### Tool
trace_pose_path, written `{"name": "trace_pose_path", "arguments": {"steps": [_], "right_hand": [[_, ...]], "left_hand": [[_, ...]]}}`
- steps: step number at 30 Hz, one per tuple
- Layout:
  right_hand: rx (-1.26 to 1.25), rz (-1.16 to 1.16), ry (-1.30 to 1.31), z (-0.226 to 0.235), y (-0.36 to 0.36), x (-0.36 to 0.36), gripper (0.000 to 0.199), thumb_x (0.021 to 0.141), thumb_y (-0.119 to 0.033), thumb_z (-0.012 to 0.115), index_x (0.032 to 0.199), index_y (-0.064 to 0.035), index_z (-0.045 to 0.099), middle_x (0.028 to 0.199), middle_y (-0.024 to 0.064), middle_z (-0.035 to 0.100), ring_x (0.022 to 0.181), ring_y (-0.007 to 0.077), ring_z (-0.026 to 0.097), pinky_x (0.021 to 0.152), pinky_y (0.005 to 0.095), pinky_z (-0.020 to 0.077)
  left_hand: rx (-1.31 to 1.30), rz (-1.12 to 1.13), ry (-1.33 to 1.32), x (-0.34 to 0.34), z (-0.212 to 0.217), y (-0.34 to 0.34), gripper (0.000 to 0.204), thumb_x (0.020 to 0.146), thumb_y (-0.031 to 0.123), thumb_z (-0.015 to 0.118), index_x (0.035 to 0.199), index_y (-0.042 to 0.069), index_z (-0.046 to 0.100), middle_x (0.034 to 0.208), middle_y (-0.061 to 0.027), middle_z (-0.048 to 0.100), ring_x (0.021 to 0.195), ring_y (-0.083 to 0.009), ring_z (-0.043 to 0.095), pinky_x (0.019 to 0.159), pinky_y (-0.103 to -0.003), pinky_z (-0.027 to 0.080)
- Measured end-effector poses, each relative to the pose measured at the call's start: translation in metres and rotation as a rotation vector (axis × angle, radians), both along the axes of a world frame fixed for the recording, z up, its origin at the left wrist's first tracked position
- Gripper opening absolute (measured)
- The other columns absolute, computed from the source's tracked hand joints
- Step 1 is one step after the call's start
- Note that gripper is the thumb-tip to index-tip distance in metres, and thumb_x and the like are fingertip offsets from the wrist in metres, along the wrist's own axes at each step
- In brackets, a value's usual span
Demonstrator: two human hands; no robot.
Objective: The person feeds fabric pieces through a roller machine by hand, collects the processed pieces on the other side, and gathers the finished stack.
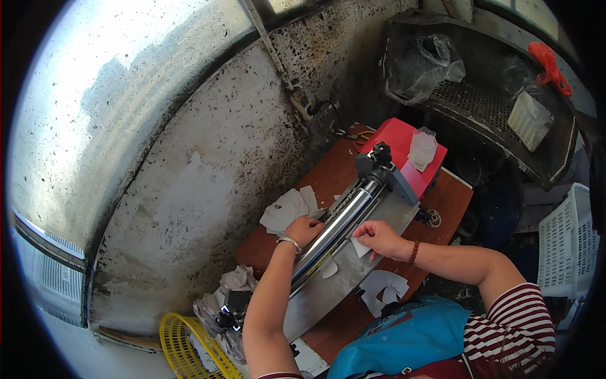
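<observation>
A long steel roller machine [333, 222] with a red end housing [413, 155] lies slantwise across the table. My right hand [384, 240] is in front of the roller, thumb and fingers pinching a small white flat piece [360, 247], perhaps paper or thin sheet. Another white piece [329, 268] lies near the roller on the metal bed [344, 275]. Behind the roller, my left hand [304, 231] is bent with its fingers together; its fingertips are partly hidden, and whatever they hold does not show. A pile of white cut pieces [284, 211] lies beside that hand.
The machine stands on a brown table [451, 201]. A white offcut with cutouts [384, 289] lies near my blue apron [404, 335]. At lower left are a yellow basket [169, 335] and crumpled white scraps [235, 281]. A white basket [568, 246] stands right; a dark metal tray [470, 104] is behind.
</observation>
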State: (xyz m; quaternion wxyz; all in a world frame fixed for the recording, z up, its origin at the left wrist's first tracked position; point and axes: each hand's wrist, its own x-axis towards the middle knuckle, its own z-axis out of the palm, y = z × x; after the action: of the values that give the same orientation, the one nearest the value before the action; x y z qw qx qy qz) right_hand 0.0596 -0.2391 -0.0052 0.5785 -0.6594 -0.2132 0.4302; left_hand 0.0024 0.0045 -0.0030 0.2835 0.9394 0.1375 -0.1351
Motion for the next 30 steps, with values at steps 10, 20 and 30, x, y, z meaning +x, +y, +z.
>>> {"name": "trace_pose_path", "arguments": {"steps": [10,20,30], "right_hand": [[-0.019,0.072,-0.022,0.007,-0.050,-0.009,0.017,0.084,-0.010,0.052,0.098,-0.0003,0.054,0.083,0.0034,0.058,0.061,0.0086,0.058,0.046,0.0208,0.0455],[-0.044,-0.032,0.038,-0.031,-0.094,-0.036,0.018,0.085,-0.011,0.051,0.099,0.0001,0.054,0.084,0.0075,0.062,0.057,0.0081,0.057,0.046,0.0201,0.0439],[-0.305,0.096,0.091,-0.096,-0.110,-0.055,0.022,0.082,-0.011,0.053,0.099,0.0008,0.058,0.083,0.0095,0.064,0.053,0.0107,0.059,0.048,0.0239,0.0488]], "left_hand": [[-0.226,0.510,-0.352,0.002,0.010,0.034,0.017,0.069,0.013,0.067,0.078,0.000,0.060,0.076,-0.0059,0.062,0.069,-0.0133,0.057,0.065,-0.027,0.045],[-0.448,0.785,-0.542,-0.002,0.017,0.086,0.054,0.068,0.000,0.062,0.118,0.002,0.042,0.100,-0.0094,0.058,0.084,-0.0189,0.058,0.075,-0.031,0.047],[0.094,0.713,-0.786,0.005,-0.006,0.143,0.028,0.065,0.005,0.061,0.092,0.006,0.064,0.095,-0.0124,0.061,0.091,-0.0239,0.057,0.078,-0.035,0.045]]}}
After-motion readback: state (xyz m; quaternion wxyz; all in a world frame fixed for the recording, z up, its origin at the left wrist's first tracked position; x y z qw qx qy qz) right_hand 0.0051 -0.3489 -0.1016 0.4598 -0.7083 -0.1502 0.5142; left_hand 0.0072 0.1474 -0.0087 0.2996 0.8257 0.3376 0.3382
